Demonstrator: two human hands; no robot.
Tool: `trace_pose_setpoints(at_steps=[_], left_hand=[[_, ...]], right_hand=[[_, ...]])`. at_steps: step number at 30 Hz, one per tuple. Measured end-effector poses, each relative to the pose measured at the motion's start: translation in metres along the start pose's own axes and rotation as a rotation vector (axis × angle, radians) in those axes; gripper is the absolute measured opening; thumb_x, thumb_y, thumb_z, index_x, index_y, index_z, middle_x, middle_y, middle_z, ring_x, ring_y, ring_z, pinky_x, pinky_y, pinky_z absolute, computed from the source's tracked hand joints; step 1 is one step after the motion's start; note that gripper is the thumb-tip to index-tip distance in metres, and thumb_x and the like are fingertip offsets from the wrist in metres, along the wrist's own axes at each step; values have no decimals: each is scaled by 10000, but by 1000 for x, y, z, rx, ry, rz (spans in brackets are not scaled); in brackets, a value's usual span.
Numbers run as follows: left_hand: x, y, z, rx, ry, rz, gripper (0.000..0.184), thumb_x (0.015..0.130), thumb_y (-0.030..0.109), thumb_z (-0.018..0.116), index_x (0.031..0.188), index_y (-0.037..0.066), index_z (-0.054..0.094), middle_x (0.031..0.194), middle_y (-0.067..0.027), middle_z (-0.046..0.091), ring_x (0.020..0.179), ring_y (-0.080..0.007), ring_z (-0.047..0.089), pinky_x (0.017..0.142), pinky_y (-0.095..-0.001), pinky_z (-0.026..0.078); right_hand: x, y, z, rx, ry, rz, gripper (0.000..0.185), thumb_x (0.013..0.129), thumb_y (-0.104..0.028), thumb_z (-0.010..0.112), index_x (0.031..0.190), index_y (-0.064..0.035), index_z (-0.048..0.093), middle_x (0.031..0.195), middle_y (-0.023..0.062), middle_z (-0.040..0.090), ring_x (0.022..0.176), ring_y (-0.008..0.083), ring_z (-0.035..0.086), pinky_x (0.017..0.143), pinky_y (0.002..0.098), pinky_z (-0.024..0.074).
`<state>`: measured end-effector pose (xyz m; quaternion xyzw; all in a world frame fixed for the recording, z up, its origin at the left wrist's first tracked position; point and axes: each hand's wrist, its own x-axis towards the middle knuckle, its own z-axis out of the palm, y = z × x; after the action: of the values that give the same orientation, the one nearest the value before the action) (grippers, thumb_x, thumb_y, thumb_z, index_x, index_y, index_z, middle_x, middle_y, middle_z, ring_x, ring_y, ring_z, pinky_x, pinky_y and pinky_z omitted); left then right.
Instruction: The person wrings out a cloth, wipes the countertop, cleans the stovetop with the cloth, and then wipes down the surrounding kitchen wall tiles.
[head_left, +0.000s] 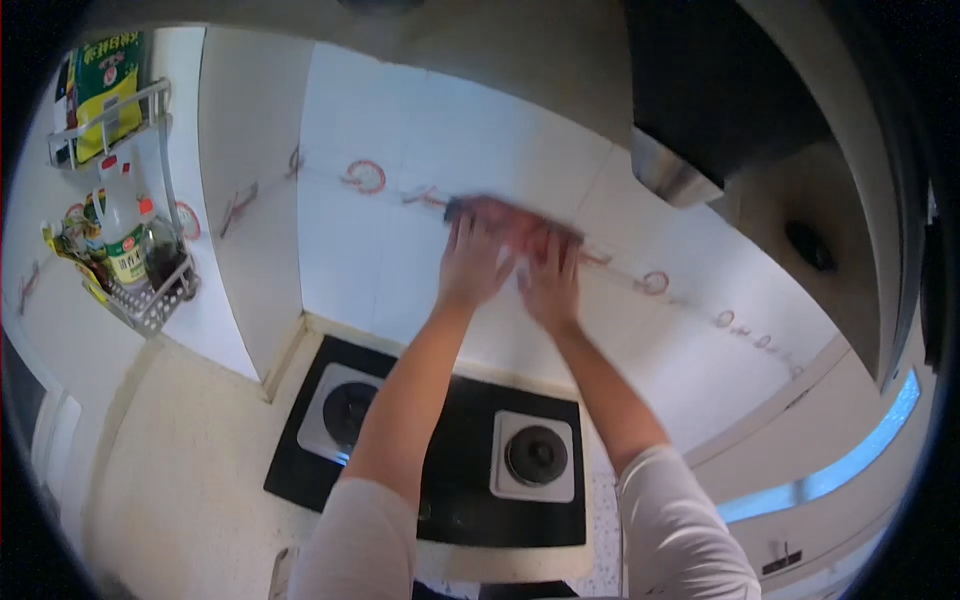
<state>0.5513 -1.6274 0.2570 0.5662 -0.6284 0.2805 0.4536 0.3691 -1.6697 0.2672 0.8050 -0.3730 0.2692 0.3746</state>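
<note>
A reddish-brown cloth [515, 222] with dark edges is held against the white tiled wall [420, 130], blurred by motion. My left hand [474, 262] is on the cloth's left part, fingers pointing up and laid over it, thumb toward the middle. On its lower right part, my right hand [549, 280] presses in the same way, close beside the left. The cloth sticks out past the fingertips along its upper edge. Both arms reach up over the black stove [465, 420], and how far the fingers curl into the cloth is hard to see.
Two burners, left [348, 412] and right [536, 456], sit below my forearms. A range hood [680, 170] overhangs at upper right. Left, a wall rack [150, 310] holds bottles, including a white jug [122, 220]; a green-yellow bag [108, 95] stands above. Beige counter [180, 460] extends left.
</note>
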Motion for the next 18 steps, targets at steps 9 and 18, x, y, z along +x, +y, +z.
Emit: trace_pose_setpoints(at_steps=[9,18], left_hand=[[-141,-8,35,26,-245,-120,616,951,495,611,1411,86,591,1444,-258,522,1369,-450,462,1167,-595,339],[-73,-10,16,55,-87,-125,723,946,555,602,1512,121,481,1491,-258,473,1444,-481,379,1204,-597,294]], right_hand=[[-119,-73,58,155,-306,48,747,929,-430,653,1544,-70,430,1619,305,272,1409,618,318,1187,644,299],[-41,-45,26,0,-100,-29,810,898,-449,689,1575,-96,419,1655,292,214,1456,624,237,1215,667,227]])
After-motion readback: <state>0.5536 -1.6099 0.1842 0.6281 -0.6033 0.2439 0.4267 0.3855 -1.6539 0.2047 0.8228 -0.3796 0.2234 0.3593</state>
